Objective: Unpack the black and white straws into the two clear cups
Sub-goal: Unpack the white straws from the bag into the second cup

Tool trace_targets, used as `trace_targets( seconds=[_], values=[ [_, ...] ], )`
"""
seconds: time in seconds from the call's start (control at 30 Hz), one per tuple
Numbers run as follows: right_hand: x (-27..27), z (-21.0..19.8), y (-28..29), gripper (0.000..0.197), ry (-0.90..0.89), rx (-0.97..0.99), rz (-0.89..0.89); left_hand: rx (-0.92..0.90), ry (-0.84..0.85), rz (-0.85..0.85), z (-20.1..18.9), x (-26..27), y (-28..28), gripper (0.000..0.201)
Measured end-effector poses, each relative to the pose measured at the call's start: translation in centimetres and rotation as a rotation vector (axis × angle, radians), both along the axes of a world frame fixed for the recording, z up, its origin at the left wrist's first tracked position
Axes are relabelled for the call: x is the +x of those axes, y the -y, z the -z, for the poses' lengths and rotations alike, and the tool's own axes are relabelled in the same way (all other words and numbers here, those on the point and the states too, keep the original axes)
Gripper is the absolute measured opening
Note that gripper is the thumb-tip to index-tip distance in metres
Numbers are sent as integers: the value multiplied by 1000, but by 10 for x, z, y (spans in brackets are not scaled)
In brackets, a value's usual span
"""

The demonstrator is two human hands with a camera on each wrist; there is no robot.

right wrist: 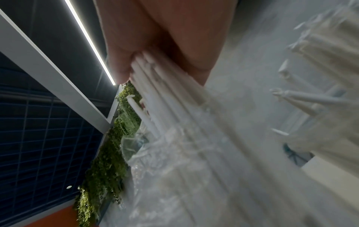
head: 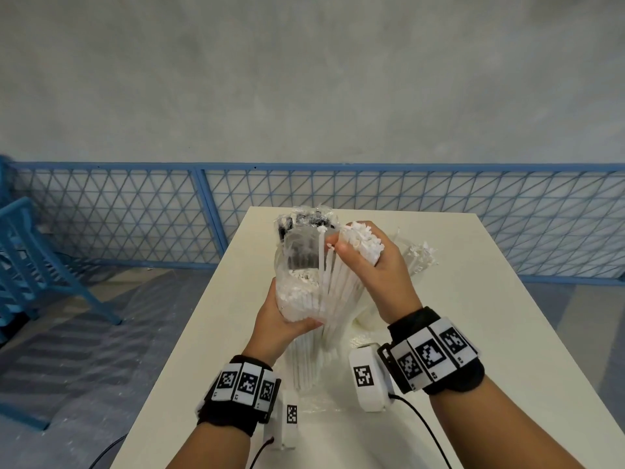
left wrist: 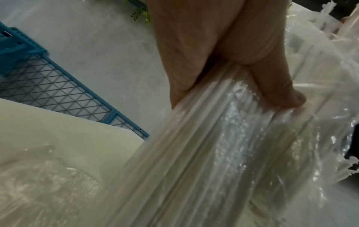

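Observation:
My left hand (head: pixel 282 321) grips a clear plastic bag of white straws (head: pixel 301 296) from below, held upright above the table; its fingers (left wrist: pixel 213 61) wrap the bag (left wrist: pixel 213 145). My right hand (head: pixel 372 265) clasps a bundle of white straws (head: pixel 360 243) near their tops, with the lower ends still in the bag. In the right wrist view the fingers (right wrist: pixel 165 38) curl round these straws (right wrist: pixel 165 86). Behind the bag stands a clear cup (head: pixel 294 252) with black straws (head: pixel 304 220). More white straws (head: pixel 421 257) stand upright at the right, their holder hidden by my hand.
A white table (head: pixel 507 299) lies under my hands, with crumpled clear wrap (head: pixel 318 404) near its front. A blue mesh fence (head: pixel 118 211) runs behind the table and a blue chair (head: pixel 30 252) stands at the left. Cables trail from both wrist bands.

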State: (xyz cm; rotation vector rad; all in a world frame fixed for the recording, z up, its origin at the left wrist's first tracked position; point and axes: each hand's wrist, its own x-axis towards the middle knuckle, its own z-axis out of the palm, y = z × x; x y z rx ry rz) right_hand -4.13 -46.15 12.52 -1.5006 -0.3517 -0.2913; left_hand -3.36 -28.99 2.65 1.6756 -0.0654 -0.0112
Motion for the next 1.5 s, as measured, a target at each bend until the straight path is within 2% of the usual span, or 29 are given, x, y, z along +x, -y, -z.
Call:
trace_targets(
  seconds=[0.07,0.13,0.17,0.3,0.4,0.53,0.67,0.83,1.0,1.17,1.3,1.37,1.43,1.5],
  values=[
    [-3,9,1,36,-67,-94,-47,-13,10,4,0,0,0,103],
    [-6,26,-3,44,-119,-249,-6,-30,18,11,-1,1,1,98],
    [-6,34,-7,42,-139,-276,36,-41,21,17,-1,1,1,96],
    [-6,42,-16,22,-209,-80,127,-54,21,20,-1,-1,3,96],
    [-1,27,-12,13,-245,103,137,-22,19,7,1,-1,2,104],
    [5,5,-6,4,-208,189,149,0,13,-10,1,0,-1,108],
    [12,-7,5,20,-172,298,169,-16,11,-17,1,1,-4,109],
    [16,-6,12,11,-188,220,82,-20,29,-4,1,2,-2,96],
    [18,2,14,7,-228,257,85,-40,52,56,-3,2,1,103],
    [14,11,1,4,-263,193,63,-86,82,-2,-8,3,12,82],
    [13,6,-1,8,-221,170,92,-117,85,-59,-7,4,14,69],
    [16,4,1,18,-224,136,89,-125,80,-56,-7,5,13,67],
    [16,4,0,27,-255,44,48,-125,81,-43,-7,5,13,68],
    [15,6,-5,28,-266,-61,13,-119,79,-37,-7,5,15,71]
  ],
)
